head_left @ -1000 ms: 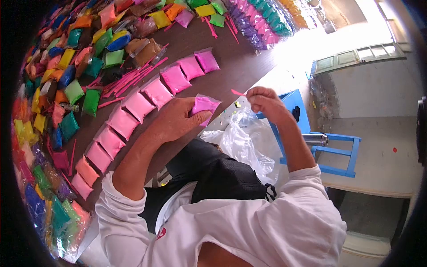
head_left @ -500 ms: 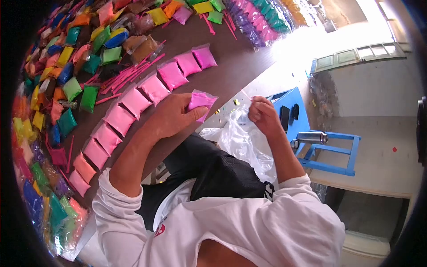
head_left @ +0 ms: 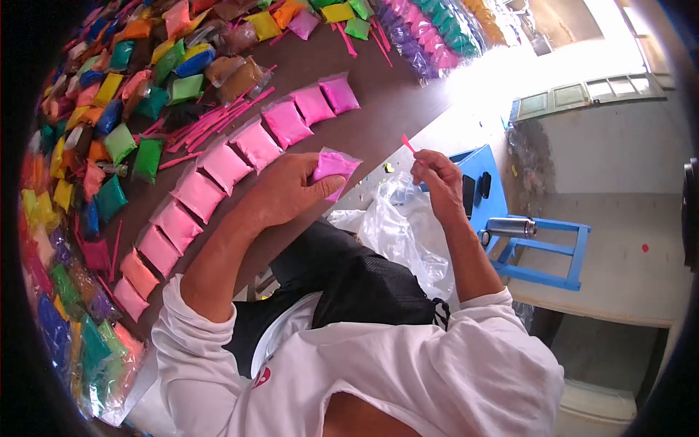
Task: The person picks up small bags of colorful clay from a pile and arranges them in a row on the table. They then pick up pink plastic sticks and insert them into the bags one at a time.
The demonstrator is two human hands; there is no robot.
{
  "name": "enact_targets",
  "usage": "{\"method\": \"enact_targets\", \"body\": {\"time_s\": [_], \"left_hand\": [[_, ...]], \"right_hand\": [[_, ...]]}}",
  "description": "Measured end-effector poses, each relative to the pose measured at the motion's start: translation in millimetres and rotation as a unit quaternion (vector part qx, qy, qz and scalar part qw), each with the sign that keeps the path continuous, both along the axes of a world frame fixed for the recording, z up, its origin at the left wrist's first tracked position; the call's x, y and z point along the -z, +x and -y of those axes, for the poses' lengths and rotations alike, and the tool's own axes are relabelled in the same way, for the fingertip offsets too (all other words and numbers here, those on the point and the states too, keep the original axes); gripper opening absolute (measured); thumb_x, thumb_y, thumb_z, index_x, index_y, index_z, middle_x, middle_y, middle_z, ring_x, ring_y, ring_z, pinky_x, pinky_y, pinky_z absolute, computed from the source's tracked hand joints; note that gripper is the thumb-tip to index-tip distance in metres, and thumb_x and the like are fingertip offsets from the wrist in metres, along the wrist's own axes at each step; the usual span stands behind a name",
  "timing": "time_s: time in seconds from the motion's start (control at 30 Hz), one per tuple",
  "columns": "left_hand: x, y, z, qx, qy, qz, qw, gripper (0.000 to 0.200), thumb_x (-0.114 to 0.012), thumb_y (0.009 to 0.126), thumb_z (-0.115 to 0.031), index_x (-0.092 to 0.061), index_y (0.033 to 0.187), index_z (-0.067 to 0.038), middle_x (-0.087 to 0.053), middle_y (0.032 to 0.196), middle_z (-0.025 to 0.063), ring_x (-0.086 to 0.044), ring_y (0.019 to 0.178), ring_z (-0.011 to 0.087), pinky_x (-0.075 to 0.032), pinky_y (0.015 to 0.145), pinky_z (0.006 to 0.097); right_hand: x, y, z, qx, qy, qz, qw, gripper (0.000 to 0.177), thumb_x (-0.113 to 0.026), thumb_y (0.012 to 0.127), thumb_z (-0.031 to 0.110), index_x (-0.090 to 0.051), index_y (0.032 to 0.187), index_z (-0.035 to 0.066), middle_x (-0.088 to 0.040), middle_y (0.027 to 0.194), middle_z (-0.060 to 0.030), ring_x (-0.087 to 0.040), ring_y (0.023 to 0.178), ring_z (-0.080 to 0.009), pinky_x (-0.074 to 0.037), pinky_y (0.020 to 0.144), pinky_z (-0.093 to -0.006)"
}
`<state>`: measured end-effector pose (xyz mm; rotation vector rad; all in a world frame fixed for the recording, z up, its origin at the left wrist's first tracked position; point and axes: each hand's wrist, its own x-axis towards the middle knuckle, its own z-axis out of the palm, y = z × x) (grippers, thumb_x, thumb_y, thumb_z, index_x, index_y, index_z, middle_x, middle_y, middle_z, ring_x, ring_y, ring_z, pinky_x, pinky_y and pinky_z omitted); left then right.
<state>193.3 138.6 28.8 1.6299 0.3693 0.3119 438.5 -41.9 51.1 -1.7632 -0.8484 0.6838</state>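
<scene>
My left hand (head_left: 295, 183) is closed on a small clear packet (head_left: 334, 172) filled with something purple-pink, pinched between thumb and fingers at the table edge. Off to the right, over the floor, my right hand (head_left: 441, 180) pinches a thin pink plastic stick (head_left: 408, 142); its flat tip points up and away. Beside my left arm, a curved row of filled packets runs along the dark table (head_left: 378, 102), from a magenta packet (head_left: 339, 95) through several pink packets (head_left: 255, 144) to an orange-pink packet (head_left: 139, 274).
A large pile of colourful packets (head_left: 120, 138) covers the left of the table, with loose pink sticks (head_left: 218, 120) beside it. Bagged packets (head_left: 426, 36) lie at the far end. Clear plastic (head_left: 404, 226) hangs near my knees. A blue stool (head_left: 575, 255) and metal flask (head_left: 512, 228) are right.
My right hand has turned and opened its grip outward slightly, so the pink stick now shows its broad side. My left hand keeps hold of the packet, nearly still.
</scene>
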Motion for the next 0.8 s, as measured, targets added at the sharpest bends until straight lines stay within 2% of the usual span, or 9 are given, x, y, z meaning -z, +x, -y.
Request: {"method": "enact_targets", "body": {"time_s": [0.1,0.2,0.3,0.33,0.43,0.53,0.63,0.73,0.8], "left_hand": [[-3,-2,-1,0.000,0.003,0.000,1.000,0.029,-0.064,0.090,-0.028,-0.066,0.100,-0.001,-0.067,0.082,0.0099,-0.059,0.072,0.0150,-0.048,0.070,0.0325],[-9,-3,-1,-0.001,0.015,0.004,1.000,0.028,-0.064,0.090,-0.028,-0.066,0.099,-0.001,-0.067,0.082,0.0105,-0.059,0.071,0.0154,-0.047,0.069,0.0328],[-6,-3,-1,0.004,0.019,0.010,1.000,0.029,-0.063,0.091,-0.029,-0.066,0.098,-0.001,-0.067,0.081,0.0114,-0.059,0.071,0.0174,-0.047,0.069,0.0335],[-4,-2,-2,0.007,0.021,0.011,1.000,0.029,-0.063,0.090,-0.029,-0.066,0.098,-0.001,-0.066,0.081,0.0117,-0.059,0.070,0.0182,-0.047,0.068,0.0339],[-3,-2,-2,0.002,0.036,0.014,0.999,0.030,-0.062,0.090,-0.031,-0.066,0.097,-0.002,-0.066,0.081,0.0131,-0.060,0.070,0.0220,-0.047,0.068,0.0350],[-4,-2,-3,0.002,0.036,0.013,0.999,0.030,-0.062,0.090,-0.031,-0.066,0.096,-0.002,-0.066,0.081,0.0139,-0.060,0.071,0.0244,-0.046,0.068,0.0356],[-13,-4,-7,0.042,0.050,-0.027,0.997,0.031,-0.061,0.094,-0.027,-0.064,0.107,0.001,-0.066,0.089,0.0056,-0.057,0.083,0.0096,-0.048,0.078,0.0293],[-4,-2,-6,0.036,0.053,-0.026,0.998,0.031,-0.060,0.094,-0.027,-0.063,0.107,0.001,-0.066,0.089,0.0064,-0.057,0.083,0.0095,-0.048,0.077,0.0298],[-4,-2,-3,0.009,0.048,-0.014,0.999,0.031,-0.061,0.093,-0.031,-0.065,0.100,-0.001,-0.065,0.082,0.0107,-0.058,0.073,0.0188,-0.046,0.069,0.0341]], "right_hand": [[-21,-18,-15,-0.024,0.022,-0.009,0.999,0.021,-0.060,0.085,0.004,-0.062,0.105,-0.003,-0.062,0.085,-0.0052,-0.057,0.073,-0.0113,-0.047,0.069,-0.0254],[-29,-23,-20,-0.066,0.055,0.035,0.996,0.020,-0.063,0.087,0.007,-0.064,0.103,-0.004,-0.065,0.082,-0.0064,-0.060,0.071,-0.0109,-0.050,0.067,-0.0246],[-46,-23,-22,-0.070,-0.059,0.090,0.992,0.021,-0.061,0.091,0.016,-0.065,0.098,-0.004,-0.063,0.074,-0.0048,-0.058,0.064,-0.0086,-0.047,0.059,-0.0230],[-45,-24,-26,-0.062,-0.048,0.099,0.992,0.027,-0.056,0.095,0.022,-0.065,0.094,-0.004,-0.061,0.067,-0.0035,-0.054,0.058,-0.0074,-0.043,0.054,-0.0220],[-39,-16,-43,-0.118,-0.080,0.042,0.989,0.030,-0.053,0.096,0.024,-0.065,0.094,-0.003,-0.060,0.068,-0.0035,-0.052,0.057,-0.0072,-0.042,0.052,-0.0218],[-37,-16,-59,-0.107,-0.154,0.000,0.982,0.032,-0.050,0.097,0.025,-0.064,0.094,-0.004,-0.062,0.072,-0.0051,-0.055,0.059,-0.0085,-0.044,0.054,-0.0225],[-26,-9,-65,-0.103,-0.139,0.085,0.981,0.032,-0.048,0.097,0.024,-0.064,0.099,-0.004,-0.066,0.078,-0.0082,-0.058,0.062,-0.0103,-0.048,0.057,-0.0232],[-35,-12,-64,-0.127,-0.152,0.012,0.980,0.028,-0.050,0.097,0.019,-0.064,0.104,-0.005,-0.068,0.083,-0.0109,-0.062,0.067,-0.0127,-0.051,0.061,-0.0244],[-40,-21,-61,-0.124,-0.091,-0.029,0.988,0.023,-0.054,0.095,0.013,-0.064,0.103,-0.006,-0.068,0.083,-0.0108,-0.064,0.070,-0.0138,-0.052,0.062,-0.0251]]}}
